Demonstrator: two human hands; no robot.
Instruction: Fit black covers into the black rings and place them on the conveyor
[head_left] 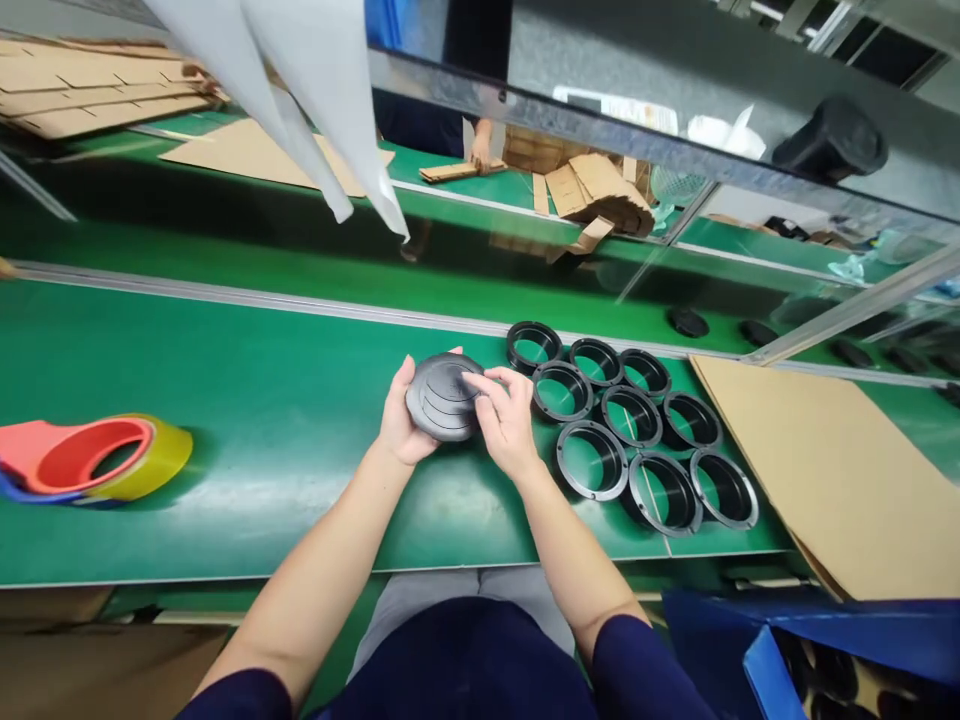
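Observation:
A round black vent cover (pixel 441 398) with curved lines across its face is held above the green bench. My left hand (pixel 405 420) cups it from the left and below, fingers wrapped round its rim. On its right side, my right hand (pixel 506 415) lays the index finger on the face, with the other fingers curled near the edge. The undersides of the cover and of the left fingers are hidden. Just right of my right hand stand several black flanged rings (pixel 592 460), hollow through the middle, grouped in rows on the bench.
On the left lies a red tape dispenser (pixel 52 455) with yellow tape. Flat cardboard (pixel 840 470) covers the right end, above a blue box (pixel 810 625) holding dark parts. A metal rail and a clear panel run behind the bench. Across it, another person's hand (pixel 481 145) touches cardboard.

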